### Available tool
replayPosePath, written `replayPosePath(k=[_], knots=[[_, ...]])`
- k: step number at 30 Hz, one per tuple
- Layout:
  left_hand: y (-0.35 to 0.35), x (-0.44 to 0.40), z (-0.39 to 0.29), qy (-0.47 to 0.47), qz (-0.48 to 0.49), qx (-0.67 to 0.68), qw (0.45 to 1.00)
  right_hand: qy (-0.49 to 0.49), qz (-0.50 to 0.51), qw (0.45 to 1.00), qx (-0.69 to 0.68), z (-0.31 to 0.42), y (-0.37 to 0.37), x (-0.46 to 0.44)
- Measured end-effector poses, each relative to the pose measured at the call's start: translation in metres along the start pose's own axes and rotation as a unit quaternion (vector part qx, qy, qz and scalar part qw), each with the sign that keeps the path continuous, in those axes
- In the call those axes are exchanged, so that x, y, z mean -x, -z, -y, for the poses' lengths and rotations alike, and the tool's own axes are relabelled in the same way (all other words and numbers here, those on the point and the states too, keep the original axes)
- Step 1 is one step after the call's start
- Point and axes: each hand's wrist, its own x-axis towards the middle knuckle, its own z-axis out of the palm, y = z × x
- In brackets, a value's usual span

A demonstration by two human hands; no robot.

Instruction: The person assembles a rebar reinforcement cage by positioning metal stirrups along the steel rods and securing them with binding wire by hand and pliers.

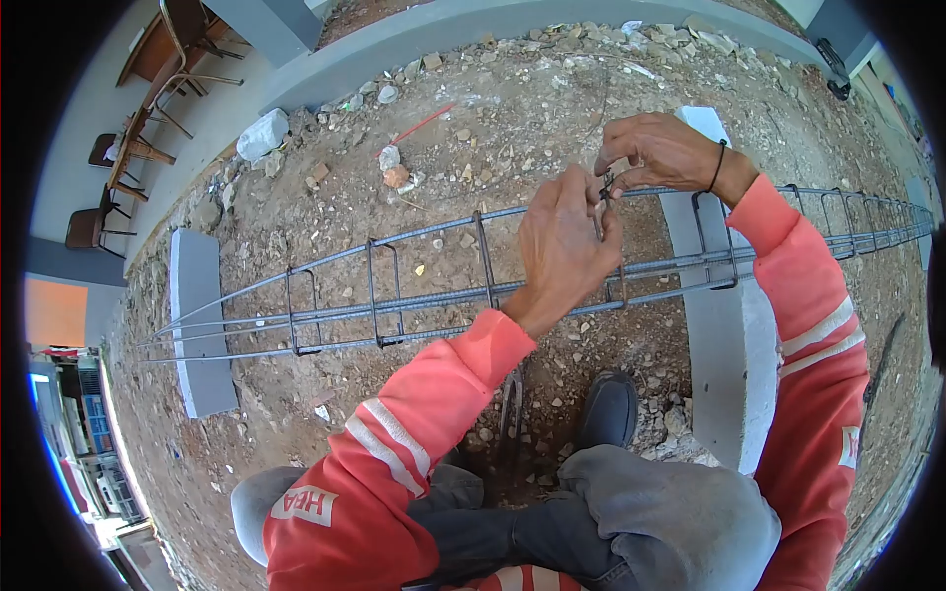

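Note:
A long rebar cage (434, 229), made of ribbed steel bars with square stirrups (371, 295), lies across in front of me. At its upper bar my left hand (570, 241) is closed, thumb and fingers around a stirrup joint with a short dark tie wire (605, 187). From the far side my right hand (665, 153) pinches the same wire, its index finger bent over the thumb. The fingers partly hide the joint. A pair of pincers (511, 409) stands below the cage, between my legs.
Grey concrete blocks support the cage, one at left (202, 325) and one at right (724, 364). My shoe (608, 409) is close to the right block. Stony soil (325, 212) surrounds everything. Chairs (94, 222) and a white rock (262, 135) are at upper left.

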Motion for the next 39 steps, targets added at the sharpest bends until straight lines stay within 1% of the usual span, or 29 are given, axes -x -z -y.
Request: replayPosePath(k=[1, 2, 3, 7, 9, 10, 11, 12, 13, 15, 16, 18, 19, 21, 22, 24, 25, 26, 27, 28, 29, 30, 31, 32, 33, 34, 35, 37, 39], knots=[[0.011, -0.001, -0.009, -0.001, 0.002, -0.002, 1.000, -0.001, -0.002, 1.000, -0.002, 0.000, -0.002, 0.001], [0.021, -0.003, -0.020, 0.088, 0.168, -0.044, 0.981, 0.009, -0.014, 1.000, 0.008, -0.001, -0.003, 0.003], [0.028, -0.005, -0.026, 0.173, 0.326, -0.084, 0.925, 0.018, -0.025, 0.999, 0.019, 0.001, -0.004, 0.004], [-0.008, -0.010, 0.009, 0.201, 0.359, -0.109, 0.905, -0.013, -0.003, 1.000, 0.016, 0.009, -0.003, 0.002], [-0.021, -0.030, 0.018, 0.241, 0.416, 0.075, 0.874, -0.061, 0.043, 0.996, 0.040, 0.012, 0.000, -0.004], [-0.033, -0.029, 0.023, 0.242, 0.412, 0.079, 0.875, -0.058, 0.046, 0.996, 0.043, 0.016, 0.002, -0.008], [-0.046, -0.029, 0.025, 0.301, 0.386, 0.182, 0.853, -0.079, 0.072, 0.992, 0.069, 0.020, 0.004, -0.011], [-0.052, -0.029, 0.023, 0.355, 0.356, 0.284, 0.817, -0.102, 0.098, 0.985, 0.094, 0.022, 0.005, -0.013], [-0.056, -0.030, 0.022, 0.352, 0.356, 0.288, 0.816, -0.103, 0.101, 0.985, 0.098, 0.020, 0.005, -0.014], [-0.065, -0.025, 0.025, 0.394, 0.301, 0.350, 0.795, -0.090, 0.075, 0.987, 0.112, 0.021, -0.001, -0.016], [-0.070, -0.023, 0.027, 0.397, 0.302, 0.353, 0.792, -0.091, 0.080, 0.987, 0.110, 0.023, -0.001, -0.016], [-0.079, -0.024, 0.033, 0.367, 0.278, 0.287, 0.840, -0.137, 0.090, 0.980, 0.110, 0.029, 0.002, -0.020], [-0.068, -0.025, 0.026, 0.372, 0.278, 0.289, 0.837, -0.135, 0.095, 0.980, 0.107, 0.032, 0.002, -0.021], [-0.047, -0.029, 0.010, 0.318, 0.302, 0.156, 0.885, -0.190, 0.084, 0.968, 0.141, 0.039, -0.001, -0.022], [-0.043, -0.030, 0.009, 0.324, 0.309, 0.156, 0.880, -0.193, 0.091, 0.968, 0.133, 0.046, -0.003, -0.020], [-0.042, -0.029, 0.013, 0.282, 0.330, 0.160, 0.886, -0.186, -0.067, 0.948, 0.247, 0.067, -0.008, -0.009], [-0.050, -0.027, 0.024, 0.290, 0.340, 0.160, 0.880, -0.173, -0.067, 0.958, 0.219, 0.090, 0.001, -0.002], [-0.060, -0.025, 0.037, 0.180, 0.338, 0.136, 0.914, -0.158, -0.068, 0.966, 0.191, 0.119, 0.014, 0.005], [-0.065, -0.024, 0.046, 0.065, 0.329, 0.111, 0.936, -0.156, 0.041, 0.987, 0.022, 0.145, 0.024, 0.007], [-0.057, -0.024, 0.040, 0.066, 0.332, 0.112, 0.934, -0.146, 0.146, 0.967, -0.147, 0.169, 0.029, 0.009], [-0.041, -0.029, 0.028, 0.169, 0.372, 0.164, 0.898, -0.130, 0.254, 0.912, -0.295, 0.183, 0.013, 0.012], [-0.031, -0.031, 0.022, 0.269, 0.405, 0.214, 0.847, -0.001, 0.275, 0.884, -0.377, 0.187, -0.029, 0.020], [-0.029, -0.031, 0.024, 0.268, 0.405, 0.214, 0.848, 0.025, 0.317, 0.830, -0.458, 0.196, -0.078, 0.024], [-0.027, -0.032, 0.026, 0.274, 0.424, 0.225, 0.833, -0.009, 0.306, 0.841, -0.446, 0.208, -0.132, 0.032], [-0.027, -0.034, 0.029, 0.280, 0.440, 0.236, 0.820, -0.098, 0.271, 0.881, -0.374, 0.221, -0.177, 0.037], [-0.028, -0.035, 0.032, 0.280, 0.436, 0.234, 0.823, -0.185, 0.230, 0.907, -0.299, 0.233, -0.215, 0.039], [-0.032, -0.033, 0.037, 0.274, 0.441, 0.244, 0.819, -0.183, 0.227, 0.908, -0.300, 0.242, -0.246, 0.038], [-0.037, -0.031, 0.040, 0.262, 0.448, 0.251, 0.817, -0.313, 0.075, 0.915, -0.243, 0.253, -0.291, 0.031], [-0.035, -0.028, 0.040, 0.254, 0.401, 0.286, 0.832, -0.331, 0.054, 0.909, -0.247, 0.265, -0.324, 0.024]])
